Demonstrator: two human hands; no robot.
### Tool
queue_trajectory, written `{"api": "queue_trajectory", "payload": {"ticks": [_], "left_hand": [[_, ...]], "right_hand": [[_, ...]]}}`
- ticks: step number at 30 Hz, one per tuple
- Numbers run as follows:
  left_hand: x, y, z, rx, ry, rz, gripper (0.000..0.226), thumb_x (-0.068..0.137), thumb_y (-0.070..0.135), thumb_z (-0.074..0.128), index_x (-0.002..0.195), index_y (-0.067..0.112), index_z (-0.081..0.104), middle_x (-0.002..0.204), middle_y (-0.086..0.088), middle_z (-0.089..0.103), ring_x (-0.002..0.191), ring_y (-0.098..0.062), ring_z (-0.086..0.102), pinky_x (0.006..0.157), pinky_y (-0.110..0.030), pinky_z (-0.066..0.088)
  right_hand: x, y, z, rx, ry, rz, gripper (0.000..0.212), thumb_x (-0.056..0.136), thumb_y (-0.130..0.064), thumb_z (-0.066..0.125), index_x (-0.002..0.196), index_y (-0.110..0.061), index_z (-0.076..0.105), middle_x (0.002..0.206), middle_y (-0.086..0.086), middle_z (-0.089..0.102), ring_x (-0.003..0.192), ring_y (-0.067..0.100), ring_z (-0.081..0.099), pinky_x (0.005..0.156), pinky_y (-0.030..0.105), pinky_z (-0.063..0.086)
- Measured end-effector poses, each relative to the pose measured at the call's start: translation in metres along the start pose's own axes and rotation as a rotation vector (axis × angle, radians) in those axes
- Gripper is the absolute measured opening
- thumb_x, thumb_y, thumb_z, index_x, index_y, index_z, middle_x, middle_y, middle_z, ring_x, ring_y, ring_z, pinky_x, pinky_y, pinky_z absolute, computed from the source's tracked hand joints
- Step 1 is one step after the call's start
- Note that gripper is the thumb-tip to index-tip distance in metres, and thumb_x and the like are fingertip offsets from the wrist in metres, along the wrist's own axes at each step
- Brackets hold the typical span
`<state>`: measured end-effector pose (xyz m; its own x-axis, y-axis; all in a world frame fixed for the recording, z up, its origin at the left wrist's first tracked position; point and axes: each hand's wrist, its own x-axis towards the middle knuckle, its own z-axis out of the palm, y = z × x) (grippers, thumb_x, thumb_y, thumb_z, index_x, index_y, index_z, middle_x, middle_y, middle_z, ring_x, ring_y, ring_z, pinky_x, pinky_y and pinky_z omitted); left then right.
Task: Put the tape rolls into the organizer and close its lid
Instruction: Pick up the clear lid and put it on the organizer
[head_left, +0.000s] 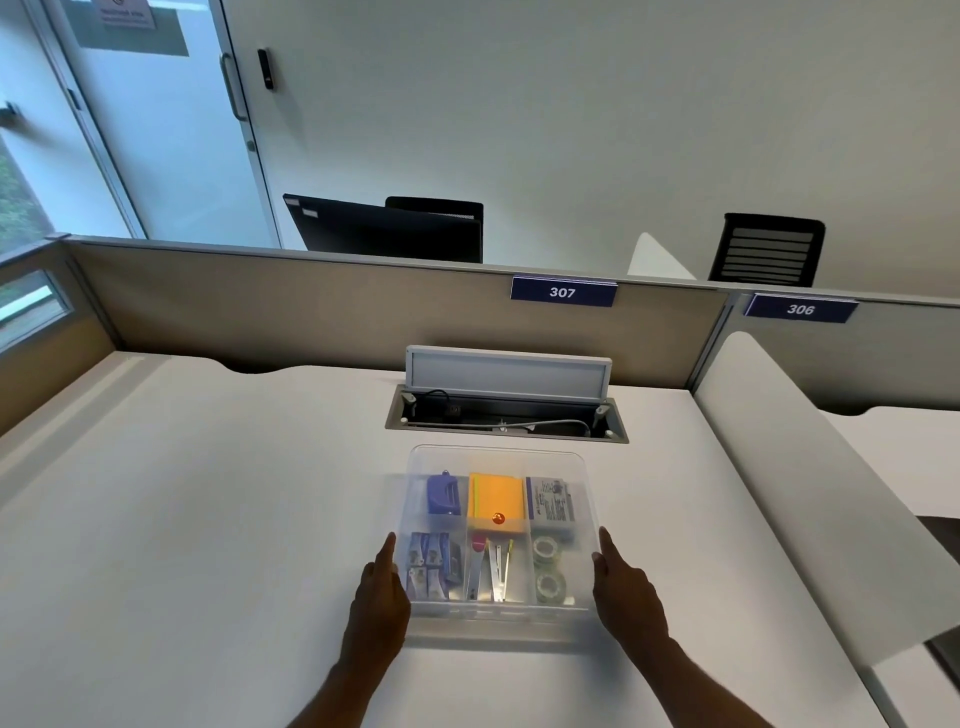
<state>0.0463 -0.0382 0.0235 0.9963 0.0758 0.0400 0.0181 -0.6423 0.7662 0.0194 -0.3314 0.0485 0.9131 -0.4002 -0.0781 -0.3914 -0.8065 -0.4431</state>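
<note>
Organizer (498, 618), a clear plastic box with six compartments, sits on the white desk (208, 519) near the middle of its front edge, just in front of the open cable hatch (506, 415).

Going left to right: the left hand (382, 587) lies flat against the organizer's left wall, fingers extended and pressed to the side, not curled around anything. In the near-left compartment lie small blue-and-white packets (434, 569); behind them, a blue punch-like tool (444, 493). The middle holds an orange pad (496, 499) at the back and slim metal pieces (491, 569) in front. In the near-right compartment rest two tape rolls (548, 569), one behind the other, with a printed box (551, 504) behind them. The right hand (626, 587) is pressed open-palmed against the right wall, likewise gripping nothing.

By the look of it, the rolls are already stowed. The clear lid (498, 462) seems to lie over the top, its blurred edge reaching past the back rim. I judge the closing to be under way or nearly done; seating or latching may remain.

Hard to make out: the lid is transparent and smeared, so I cannot tell whether it is fully seated. No latch is visible. Both forearms are cut off by the bottom edge.
</note>
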Motion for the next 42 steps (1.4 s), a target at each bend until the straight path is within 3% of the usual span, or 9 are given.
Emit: {"api": "queue_trajectory", "payload": {"ticks": [5, 8, 10, 12, 15, 17, 20, 24, 42], "left_hand": [[0.003, -0.005, -0.001, -0.004, -0.029, -0.038, 0.046, 0.099, 0.018, 0.037, 0.145, 0.018, 0.034, 0.141, -0.013, 0.051, 0.124, -0.030, 0.053, 0.109, -0.045, 0.039], [0.012, -0.010, -0.004, -0.017, -0.021, -0.050, 0.044, 0.096, 0.028, 0.048, 0.139, 0.018, 0.045, 0.134, -0.009, 0.058, 0.115, -0.027, 0.060, 0.103, -0.041, 0.045], [0.024, -0.009, -0.010, -0.046, 0.024, -0.075, 0.040, 0.090, 0.039, 0.057, 0.123, 0.016, 0.060, 0.111, -0.006, 0.069, 0.093, -0.021, 0.065, 0.089, -0.040, 0.055], [0.040, -0.007, -0.018, -0.047, 0.061, -0.108, 0.035, 0.086, 0.046, 0.060, 0.082, 0.012, 0.069, 0.077, -0.004, 0.069, 0.067, -0.016, 0.061, 0.071, -0.038, 0.055], [0.064, -0.003, -0.022, 0.102, -0.005, -0.122, 0.057, 0.088, 0.048, 0.058, 0.046, 0.013, 0.043, 0.046, -0.001, 0.046, 0.045, -0.013, 0.041, 0.056, -0.036, 0.042], [0.075, 0.002, -0.017, 0.070, -0.033, -0.129, 0.050, 0.091, 0.045, 0.056, 0.051, 0.016, 0.047, 0.050, -0.001, 0.051, 0.049, -0.013, 0.046, 0.061, -0.038, 0.047], [0.088, 0.012, -0.008, -0.067, -0.079, -0.202, 0.045, 0.092, 0.047, 0.051, 0.104, 0.006, 0.065, 0.103, -0.014, 0.071, 0.093, -0.028, 0.065, 0.086, -0.038, 0.050], [0.110, 0.027, -0.003, -0.170, -0.076, -0.262, 0.056, 0.095, 0.049, 0.042, 0.132, 0.007, 0.049, 0.136, -0.016, 0.055, 0.122, -0.034, 0.054, 0.103, -0.044, 0.043], [0.178, 0.036, 0.026, -0.073, 0.040, -0.077, 0.041, 0.098, 0.026, 0.048, 0.129, 0.000, 0.054, 0.133, -0.017, 0.058, 0.125, -0.030, 0.055, 0.108, -0.039, 0.040]], "right_hand": [[0.001, 0.004, 0.003, 0.021, 0.018, -0.004, 0.047, 0.101, -0.035, 0.030, 0.147, -0.030, 0.027, 0.096, 0.013, 0.072, 0.088, 0.030, 0.067, 0.080, 0.037, 0.053], [0.008, 0.005, 0.002, 0.033, 0.057, -0.001, 0.043, 0.099, -0.034, 0.038, 0.141, -0.030, 0.041, 0.102, 0.012, 0.069, 0.098, 0.029, 0.064, 0.084, 0.036, 0.050], [0.015, 0.004, -0.002, 0.011, 0.088, -0.005, 0.038, 0.098, -0.035, 0.041, 0.132, -0.026, 0.055, 0.103, 0.011, 0.069, 0.100, 0.029, 0.063, 0.084, 0.036, 0.050], [0.025, 0.002, -0.007, -0.064, 0.112, -0.020, 0.038, 0.097, -0.040, 0.041, 0.110, -0.019, 0.069, 0.095, 0.010, 0.069, 0.094, 0.029, 0.065, 0.078, 0.034, 0.050], [0.045, -0.006, -0.015, -0.118, 0.097, 0.005, 0.050, 0.096, -0.045, 0.041, 0.075, -0.007, 0.066, 0.083, 0.009, 0.068, 0.082, 0.029, 0.066, 0.062, 0.028, 0.042], [0.057, -0.011, -0.017, -0.096, 0.067, 0.019, 0.046, 0.095, -0.040, 0.047, 0.061, -0.010, 0.055, 0.082, 0.010, 0.067, 0.083, 0.029, 0.065, 0.063, 0.026, 0.036], [0.071, -0.015, -0.017, -0.070, 0.000, 0.057, 0.038, 0.091, -0.035, 0.052, 0.059, -0.018, 0.042, 0.089, 0.010, 0.067, 0.091, 0.031, 0.064, 0.067, 0.027, 0.038], [0.086, -0.018, -0.014, 0.010, -0.017, 0.113, 0.030, 0.091, -0.036, 0.052, 0.097, -0.008, 0.060, 0.105, 0.011, 0.067, 0.099, 0.033, 0.063, 0.073, 0.030, 0.042], [0.169, -0.050, 0.004, 0.212, -0.050, 0.036, 0.036, 0.101, -0.022, 0.037, 0.133, -0.014, 0.051, 0.135, 0.012, 0.057, 0.124, 0.032, 0.054, 0.105, 0.038, 0.042]]}}
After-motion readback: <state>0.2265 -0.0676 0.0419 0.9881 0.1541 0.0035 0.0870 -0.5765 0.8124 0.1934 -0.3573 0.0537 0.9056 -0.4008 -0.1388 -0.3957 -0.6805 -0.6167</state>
